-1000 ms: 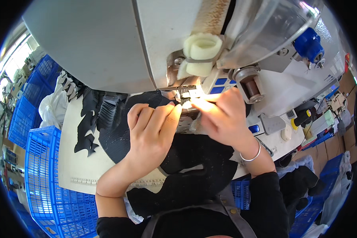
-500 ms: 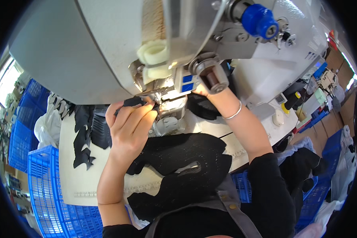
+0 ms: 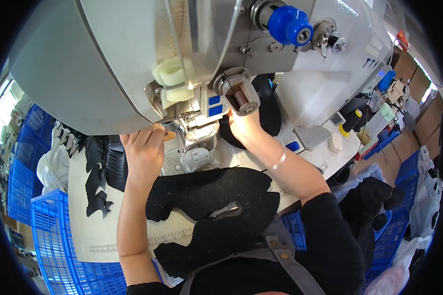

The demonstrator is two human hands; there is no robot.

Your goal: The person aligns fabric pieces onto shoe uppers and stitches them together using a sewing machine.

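A sewing machine [image 3: 118,59] fills the upper middle. To the left of its needle area is my left hand [image 3: 145,155], its fingers bent and pressed together under the machine head. Their tips are hidden, so what they hold, if anything, does not show. My right hand [image 3: 246,128], a bracelet on its wrist, reaches in behind the spool cup [image 3: 241,98] on the right, next to a black curved piece [image 3: 270,110]. Its fingers are out of sight. A large black fabric piece [image 3: 206,191] with a slot lies on the table before me, touching my lap.
Black cut pieces [image 3: 96,172] lie at the table's left. Blue crates [image 3: 59,236] stand on the left, and another blue crate [image 3: 401,221] on the right. A yellow-based thread cone [image 3: 352,120] and small tools sit at the right. A ruler strip [image 3: 167,238] runs along the front edge.
My left hand has drawn left, away from the needle area. My right hand has shifted slightly down and left. The view has tilted, so the machine appears further left.
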